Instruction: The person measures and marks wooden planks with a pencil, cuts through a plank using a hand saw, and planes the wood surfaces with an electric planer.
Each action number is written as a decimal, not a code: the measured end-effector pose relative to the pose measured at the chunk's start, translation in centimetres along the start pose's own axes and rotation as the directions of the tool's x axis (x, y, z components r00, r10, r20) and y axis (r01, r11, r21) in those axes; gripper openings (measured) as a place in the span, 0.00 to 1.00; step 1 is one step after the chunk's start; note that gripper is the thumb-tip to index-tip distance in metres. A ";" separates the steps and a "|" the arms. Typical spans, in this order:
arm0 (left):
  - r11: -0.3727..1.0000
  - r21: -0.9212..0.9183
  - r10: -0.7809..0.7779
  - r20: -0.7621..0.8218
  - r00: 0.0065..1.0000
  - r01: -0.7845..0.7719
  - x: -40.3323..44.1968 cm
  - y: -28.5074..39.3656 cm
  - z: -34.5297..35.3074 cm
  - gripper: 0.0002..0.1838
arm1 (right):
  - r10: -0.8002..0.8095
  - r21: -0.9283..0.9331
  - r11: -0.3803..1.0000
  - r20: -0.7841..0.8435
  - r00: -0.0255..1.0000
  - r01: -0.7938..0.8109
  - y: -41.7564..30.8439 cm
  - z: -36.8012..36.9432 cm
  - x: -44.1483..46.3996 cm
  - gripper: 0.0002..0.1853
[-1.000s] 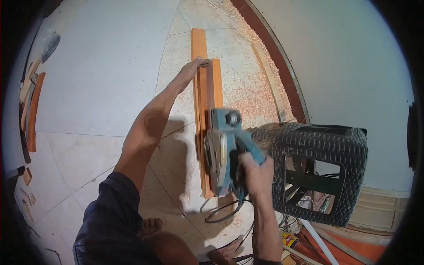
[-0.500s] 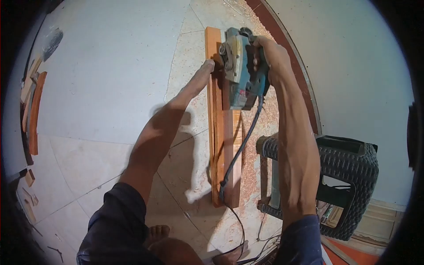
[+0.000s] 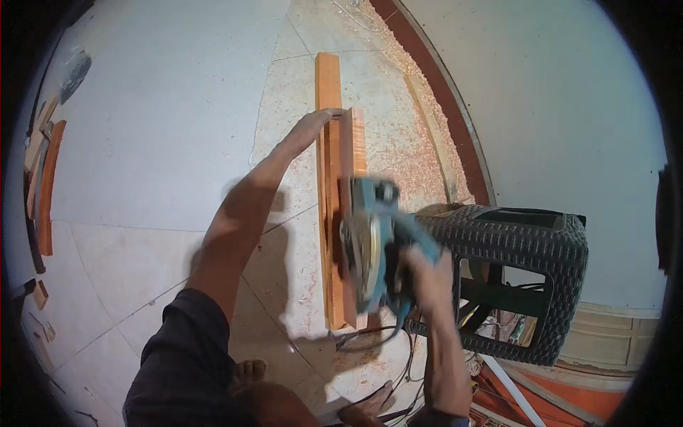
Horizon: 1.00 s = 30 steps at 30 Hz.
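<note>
R hand (image 3: 425, 274) clamped on planer (image 3: 373, 238) handle — L hand (image 3: 324, 119) grips wood's (image 3: 353, 146) far end.

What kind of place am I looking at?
Likely an improvised woodworking spot on a tiled floor: a power planer on a wooden piece, shavings strewn about, and timber offcuts at the left.
</note>
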<state>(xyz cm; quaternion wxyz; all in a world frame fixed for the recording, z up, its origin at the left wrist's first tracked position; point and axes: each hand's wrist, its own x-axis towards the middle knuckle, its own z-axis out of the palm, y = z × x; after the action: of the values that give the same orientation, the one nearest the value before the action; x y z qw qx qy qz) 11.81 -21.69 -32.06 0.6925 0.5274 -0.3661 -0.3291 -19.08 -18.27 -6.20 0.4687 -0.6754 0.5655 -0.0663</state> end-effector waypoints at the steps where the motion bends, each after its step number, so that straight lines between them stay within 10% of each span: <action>1: 0.999 0.027 -0.021 0.003 1.000 0.021 0.0 0.2 0.0 0.29 | -0.005 -0.001 1.000 -0.008 1.000 0.005 2.3 -1.0 -2.1 0.11; 7: 0.998 0.003 -0.064 -0.031 0.997 0.064 -0.1 -0.2 0.4 0.28 | 0.231 0.049 0.973 -0.154 0.961 -0.226 12.8 -3.2 -18.6 0.21; 13: 0.995 0.006 -0.099 -0.019 0.995 0.099 0.0 0.4 0.7 0.29 | 0.312 0.011 0.950 -0.071 0.948 -0.312 11.4 -3.3 -15.2 0.19; 30: 0.987 -0.019 -0.159 0.010 0.987 0.159 -0.2 0.5 -0.5 0.32 | -0.322 0.060 0.946 0.040 0.946 0.319 -11.9 5.8 16.1 0.13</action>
<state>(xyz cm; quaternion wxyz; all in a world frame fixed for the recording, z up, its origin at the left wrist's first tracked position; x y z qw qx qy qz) 12.19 -21.16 -31.69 0.6677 0.5466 -0.3223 -0.3892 -1.45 -29.31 -8.05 0.4831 -0.7471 0.4346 -0.1397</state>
